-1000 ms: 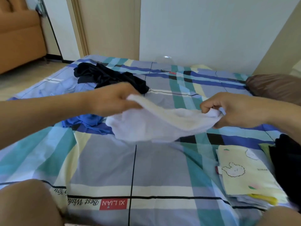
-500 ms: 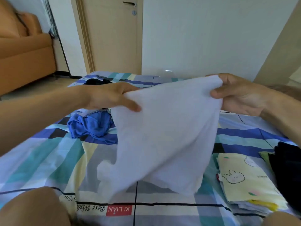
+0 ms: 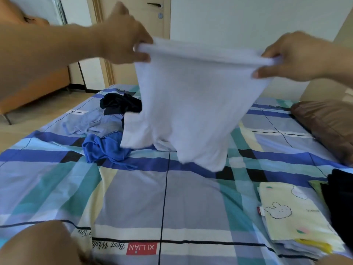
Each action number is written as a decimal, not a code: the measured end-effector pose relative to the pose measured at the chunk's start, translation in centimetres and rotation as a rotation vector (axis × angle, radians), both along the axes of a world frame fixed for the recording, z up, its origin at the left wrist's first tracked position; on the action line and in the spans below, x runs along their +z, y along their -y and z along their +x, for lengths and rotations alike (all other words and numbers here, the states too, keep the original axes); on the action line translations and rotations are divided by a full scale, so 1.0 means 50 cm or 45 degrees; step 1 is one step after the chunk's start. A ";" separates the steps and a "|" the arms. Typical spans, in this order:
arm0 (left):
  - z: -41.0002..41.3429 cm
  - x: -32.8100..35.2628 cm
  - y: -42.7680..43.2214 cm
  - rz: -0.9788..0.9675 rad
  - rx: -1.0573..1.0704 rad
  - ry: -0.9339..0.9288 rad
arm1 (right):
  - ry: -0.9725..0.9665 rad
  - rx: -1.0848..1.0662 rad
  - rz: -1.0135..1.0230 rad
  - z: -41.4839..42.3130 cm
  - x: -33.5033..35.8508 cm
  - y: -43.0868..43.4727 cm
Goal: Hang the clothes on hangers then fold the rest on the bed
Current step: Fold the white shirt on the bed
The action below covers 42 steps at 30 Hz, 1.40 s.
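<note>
A white garment (image 3: pixel 193 104) hangs in the air over the bed (image 3: pixel 172 197), stretched wide between both hands. My left hand (image 3: pixel 124 37) pinches its top left edge and my right hand (image 3: pixel 292 56) pinches the top right edge. The garment's lower end trails down to the plaid sheet. Behind it lie unfolded clothes: a dark garment (image 3: pixel 118 103), a pale blue shirt (image 3: pixel 91 124) and a bright blue one (image 3: pixel 105 150). Folded items sit at the right: a pale yellow piece with a rabbit print (image 3: pixel 292 215) and a black piece (image 3: pixel 342 203).
A brown pillow (image 3: pixel 328 127) lies at the bed's right side. A door (image 3: pixel 133 22) and white wall stand behind the bed, an orange sofa (image 3: pixel 34 88) at the left. My knees (image 3: pixel 38 245) show at the bottom edge.
Both hands have lifted the white garment from low over the sheet to well above it and pulled apart, so the bunched cloth now hangs spread out.
</note>
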<state>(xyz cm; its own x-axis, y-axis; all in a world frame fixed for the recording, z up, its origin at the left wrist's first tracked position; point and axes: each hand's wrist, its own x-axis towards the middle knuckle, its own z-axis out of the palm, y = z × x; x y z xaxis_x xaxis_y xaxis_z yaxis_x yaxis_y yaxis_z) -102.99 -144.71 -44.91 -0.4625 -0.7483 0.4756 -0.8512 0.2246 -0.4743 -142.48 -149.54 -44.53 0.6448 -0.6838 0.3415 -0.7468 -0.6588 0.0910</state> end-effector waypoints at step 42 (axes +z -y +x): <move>0.013 -0.679 0.054 0.791 0.658 -1.640 | 0.437 -0.579 0.834 0.034 -0.632 0.080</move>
